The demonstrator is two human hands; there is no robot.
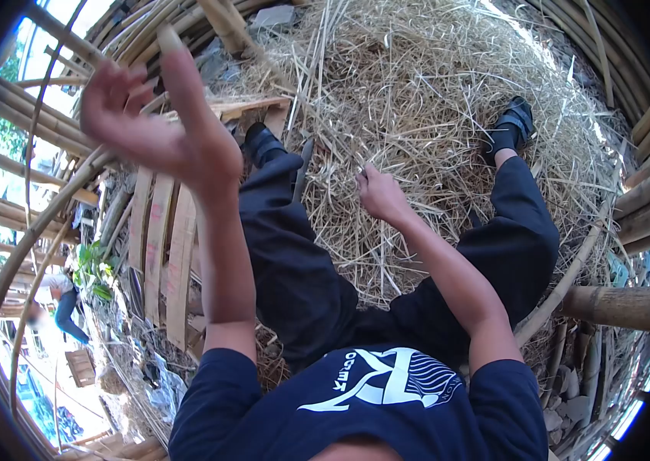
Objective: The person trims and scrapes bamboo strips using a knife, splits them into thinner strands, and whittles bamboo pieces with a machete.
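Here's our left hand [160, 146], raised nearest us and blurred, fingers spread, no grip that we can see. Lower down, our right hand [381, 196] is curled closed by the thin, pale, dry straw strips [417, 92] littering the ground between our feet; whether it pinches one, we can't tell. Those strips cross everywhere, so a tug could snag, a stiff end scratch us! Beyond, round tan bamboo poles [56, 182] could bruise knuckles if we swing wide.
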